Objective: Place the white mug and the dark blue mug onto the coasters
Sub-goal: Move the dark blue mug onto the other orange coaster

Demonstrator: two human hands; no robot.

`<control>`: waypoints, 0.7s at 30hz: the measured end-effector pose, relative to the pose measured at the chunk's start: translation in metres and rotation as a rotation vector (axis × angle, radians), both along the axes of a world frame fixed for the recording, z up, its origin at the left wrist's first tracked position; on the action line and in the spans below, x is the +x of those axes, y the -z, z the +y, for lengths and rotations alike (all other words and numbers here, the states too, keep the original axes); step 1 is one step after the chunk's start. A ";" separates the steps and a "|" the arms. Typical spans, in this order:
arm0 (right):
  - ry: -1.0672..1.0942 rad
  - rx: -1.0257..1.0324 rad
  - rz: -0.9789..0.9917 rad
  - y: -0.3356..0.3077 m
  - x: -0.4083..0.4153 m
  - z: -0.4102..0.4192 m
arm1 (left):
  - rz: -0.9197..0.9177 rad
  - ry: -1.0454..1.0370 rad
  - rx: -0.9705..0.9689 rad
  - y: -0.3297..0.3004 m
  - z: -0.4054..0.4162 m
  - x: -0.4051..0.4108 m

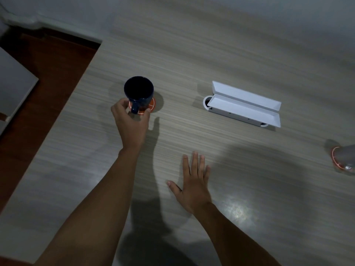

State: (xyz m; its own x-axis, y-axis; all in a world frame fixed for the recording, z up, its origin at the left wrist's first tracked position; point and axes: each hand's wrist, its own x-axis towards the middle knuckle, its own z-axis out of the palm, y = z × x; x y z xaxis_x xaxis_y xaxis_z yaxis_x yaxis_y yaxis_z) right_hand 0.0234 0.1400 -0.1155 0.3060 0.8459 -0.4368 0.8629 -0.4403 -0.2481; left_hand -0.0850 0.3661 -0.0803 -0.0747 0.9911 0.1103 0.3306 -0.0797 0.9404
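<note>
Left hand [132, 121] is curled around the handle of the glossy dark blue ceramic mug [138, 93], thumb on one side of the handle and fingers on the other. That mug stands upright on, or just above, the round orange coaster with thin white lines [151, 106] near the left part of the pale wood-grain table [192, 54]; contact between base and coaster cannot be confirmed from this view. The mug appears offset toward the coaster's far-left edge, with the coaster's near-right arc exposed. Right hand [194, 181] lies flat and spread on the table, holding nothing, well apart from both mugs. At the right frame edge, a second orange coaster [335, 158] carries a pale object that is probably the white mug [347, 154], though it is cropped and blurred. A white open-lidded rectangular plastic case [244, 104] sits between the two coasters. Recommended procedure: keep the mug vertical, shift it slightly toward the coaster's centre if the base overhangs, and lower it until the base seats flat. Release the handle only once the mug no longer rocks, then withdraw the fingers straight back to avoid dragging the handle and rotating or sliding the coaster.
</note>
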 end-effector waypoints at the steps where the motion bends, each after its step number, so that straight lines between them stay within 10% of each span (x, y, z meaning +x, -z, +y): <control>1: 0.003 0.008 0.000 0.001 0.000 0.000 | 0.011 -0.006 -0.024 0.002 0.002 0.001; 21: -0.001 0.022 -0.016 0.003 0.001 -0.001 | -0.101 -0.091 -0.048 0.000 0.024 0.027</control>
